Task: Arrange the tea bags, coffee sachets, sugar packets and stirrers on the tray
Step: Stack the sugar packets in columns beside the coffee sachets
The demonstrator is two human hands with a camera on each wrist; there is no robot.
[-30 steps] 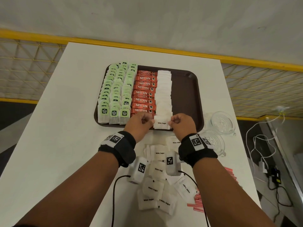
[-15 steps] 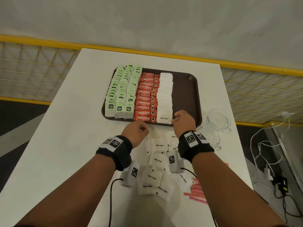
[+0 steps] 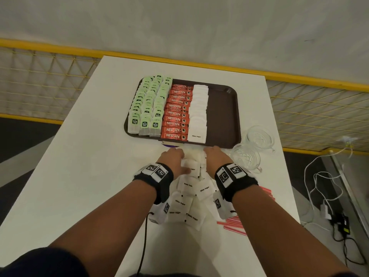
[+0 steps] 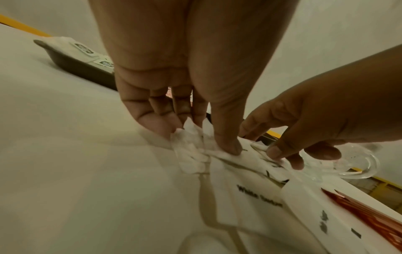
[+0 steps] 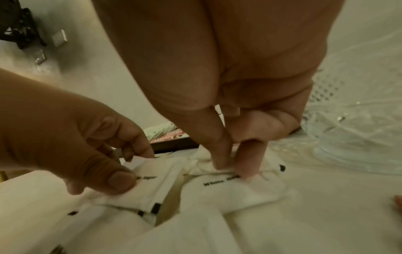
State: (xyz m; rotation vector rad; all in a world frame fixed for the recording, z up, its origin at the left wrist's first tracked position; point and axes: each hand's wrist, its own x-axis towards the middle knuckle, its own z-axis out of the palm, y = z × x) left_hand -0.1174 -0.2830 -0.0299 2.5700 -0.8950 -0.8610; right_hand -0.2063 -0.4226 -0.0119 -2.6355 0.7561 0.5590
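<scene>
A brown tray (image 3: 223, 116) holds rows of green tea bags (image 3: 148, 108), red coffee sachets (image 3: 176, 114) and white sugar packets (image 3: 197, 112); its right strip is bare. Loose sugar packets (image 3: 191, 188) lie heaped on the table just below the tray. My left hand (image 3: 177, 156) pinches one packet (image 4: 193, 142) at the pile's far end, thumb on top. My right hand (image 3: 214, 155) pinches another packet (image 5: 219, 178) between thumb and forefinger beside it. Red stirrers (image 3: 233, 224) lie at the near right, partly under my right forearm.
Two clear glass cups (image 3: 247, 156) (image 3: 259, 136) stand right of my right hand, near the tray's corner. The white table (image 3: 79, 176) ends close on the right, where cables and a charger (image 3: 329, 212) lie on the floor. A yellow rail runs behind.
Both hands have let go of the sugar packet at the near end of the tray's white row. They pulled back to the loose pile, where each now pinches a packet.
</scene>
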